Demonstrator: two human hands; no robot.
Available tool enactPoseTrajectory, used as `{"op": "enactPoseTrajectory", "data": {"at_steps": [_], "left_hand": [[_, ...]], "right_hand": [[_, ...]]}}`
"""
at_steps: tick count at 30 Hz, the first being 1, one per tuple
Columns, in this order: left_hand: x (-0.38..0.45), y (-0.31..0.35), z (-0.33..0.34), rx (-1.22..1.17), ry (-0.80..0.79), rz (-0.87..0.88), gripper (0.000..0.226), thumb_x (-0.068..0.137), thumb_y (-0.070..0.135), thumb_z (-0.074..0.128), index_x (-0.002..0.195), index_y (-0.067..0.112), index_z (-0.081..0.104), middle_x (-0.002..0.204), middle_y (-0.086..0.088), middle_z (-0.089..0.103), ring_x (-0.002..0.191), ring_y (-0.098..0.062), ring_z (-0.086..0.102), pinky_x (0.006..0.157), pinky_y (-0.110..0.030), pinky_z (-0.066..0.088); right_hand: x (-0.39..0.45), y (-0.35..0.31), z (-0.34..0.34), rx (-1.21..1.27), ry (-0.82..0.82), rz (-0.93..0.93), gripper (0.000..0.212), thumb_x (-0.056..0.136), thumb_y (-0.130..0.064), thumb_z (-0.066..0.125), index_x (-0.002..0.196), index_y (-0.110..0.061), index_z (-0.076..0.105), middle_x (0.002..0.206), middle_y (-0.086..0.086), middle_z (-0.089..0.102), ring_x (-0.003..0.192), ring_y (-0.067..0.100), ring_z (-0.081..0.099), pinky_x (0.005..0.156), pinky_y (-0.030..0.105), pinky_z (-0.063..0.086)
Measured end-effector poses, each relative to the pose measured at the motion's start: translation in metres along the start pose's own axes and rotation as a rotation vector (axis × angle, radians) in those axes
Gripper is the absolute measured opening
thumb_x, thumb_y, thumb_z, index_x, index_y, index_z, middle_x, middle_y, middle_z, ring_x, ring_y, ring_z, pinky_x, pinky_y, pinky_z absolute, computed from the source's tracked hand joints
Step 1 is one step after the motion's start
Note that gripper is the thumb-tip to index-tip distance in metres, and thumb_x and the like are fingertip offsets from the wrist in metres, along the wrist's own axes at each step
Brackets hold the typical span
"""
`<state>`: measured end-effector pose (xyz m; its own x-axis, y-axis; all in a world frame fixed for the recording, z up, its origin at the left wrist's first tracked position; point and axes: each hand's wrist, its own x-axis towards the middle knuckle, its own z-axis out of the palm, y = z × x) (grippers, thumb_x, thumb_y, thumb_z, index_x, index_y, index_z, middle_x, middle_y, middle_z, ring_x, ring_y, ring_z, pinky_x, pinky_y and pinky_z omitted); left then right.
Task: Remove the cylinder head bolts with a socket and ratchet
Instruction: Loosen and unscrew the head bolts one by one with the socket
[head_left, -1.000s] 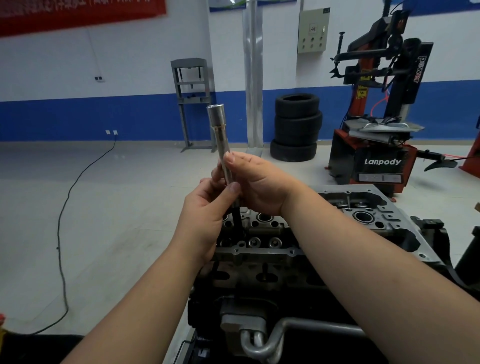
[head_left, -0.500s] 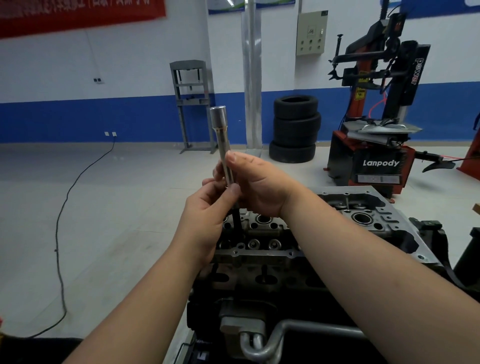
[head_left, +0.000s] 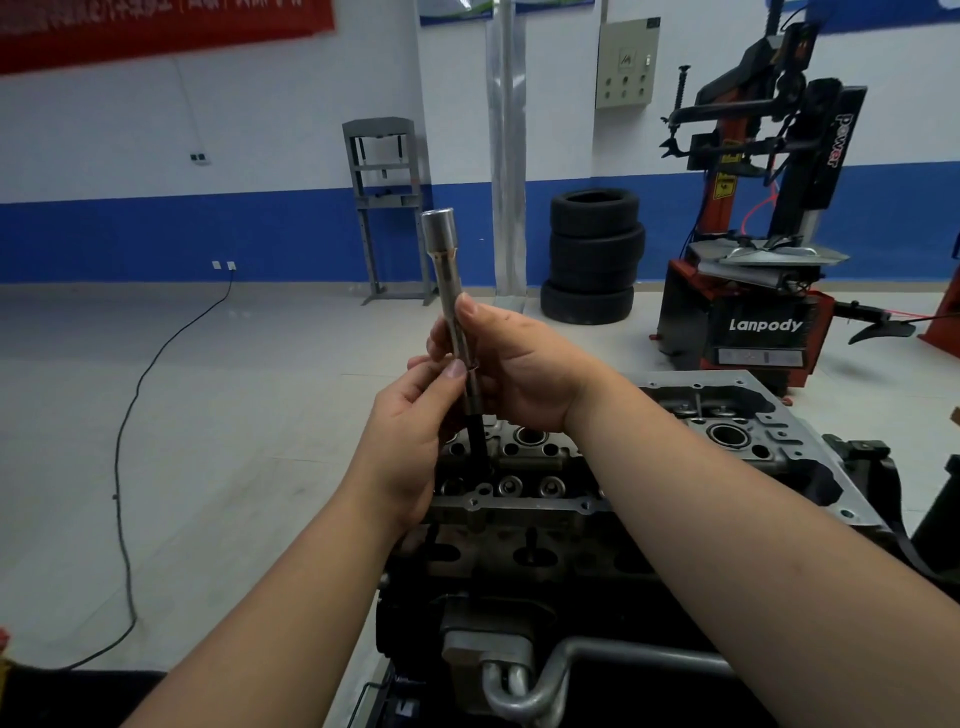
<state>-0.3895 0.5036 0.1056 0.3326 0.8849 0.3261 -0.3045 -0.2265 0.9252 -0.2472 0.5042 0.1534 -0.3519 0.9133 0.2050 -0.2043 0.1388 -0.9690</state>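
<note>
Workshop floor spreads pale and wide behind everything, with a blue band along the wall, a tyre changer (head_left: 769, 218) at the right, a stack of tyres (head_left: 592, 254) beside a pillar and a grey press frame (head_left: 387, 208) further left. A black cable (head_left: 124, 467) snakes across the floor on the left.

Below my view sits the engine (head_left: 545, 545), its head (head_left: 727, 431) facing up, valve pockets and bolt holes showing along the near rows.

Over the head's left end I hold a long socket (head_left: 448, 280) nearly upright, its wide end topmost. A dark bolt (head_left: 475, 426) hangs out of its lower end, pointing down at the head.

My right hand (head_left: 524, 374) wraps the socket's lower half, thumb laid up along it, fingers curled behind. My left hand (head_left: 415, 431) pinches just under that, thumb tip at the joint where bolt meets socket, the other fingers curled behind the shank.

I judge this bolt is out and needs pulling free of the socket. That pull runs along the shared long axis, downward from the right hand's grip, and the left hand is the nearer one to do it. No ratchet is in sight.
</note>
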Motion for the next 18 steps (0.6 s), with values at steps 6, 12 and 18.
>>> {"op": "enactPoseTrajectory", "data": {"at_steps": [6,12,18], "left_hand": [[-0.0008,0.0025,0.0019,-0.072,0.016,-0.004,0.020,0.083,0.034,0.065,0.091,0.031,0.082,0.121,-0.018,0.069,0.107,-0.022,0.073,0.090,-0.031,0.058],[0.0008,0.0014,0.0028,-0.009,-0.008,-0.002,0.018,0.086,0.045,0.072,0.097,0.034,0.081,0.116,0.000,0.074,0.112,-0.017,0.071,0.099,-0.036,0.053],[0.0002,0.0007,0.0008,-0.032,-0.011,-0.006,0.023,0.092,0.039,0.060,0.096,0.035,0.082,0.120,-0.010,0.072,0.111,-0.018,0.072,0.088,-0.028,0.057]], "right_hand": [[-0.0009,-0.0016,0.0034,0.035,-0.006,0.039,0.037,0.097,-0.049,0.047,0.098,-0.016,0.063,0.087,-0.002,0.066,0.081,0.011,0.067,0.068,0.025,0.054],[-0.0001,-0.0003,0.0002,0.005,0.012,-0.004,0.032,0.101,-0.042,0.046,0.094,-0.014,0.061,0.087,0.001,0.064,0.101,0.027,0.060,0.083,0.037,0.051],[0.0001,-0.0009,0.0000,0.019,0.009,0.051,0.043,0.098,-0.054,0.044,0.097,-0.016,0.065,0.085,-0.002,0.066,0.078,0.011,0.066,0.073,0.029,0.051]]}}
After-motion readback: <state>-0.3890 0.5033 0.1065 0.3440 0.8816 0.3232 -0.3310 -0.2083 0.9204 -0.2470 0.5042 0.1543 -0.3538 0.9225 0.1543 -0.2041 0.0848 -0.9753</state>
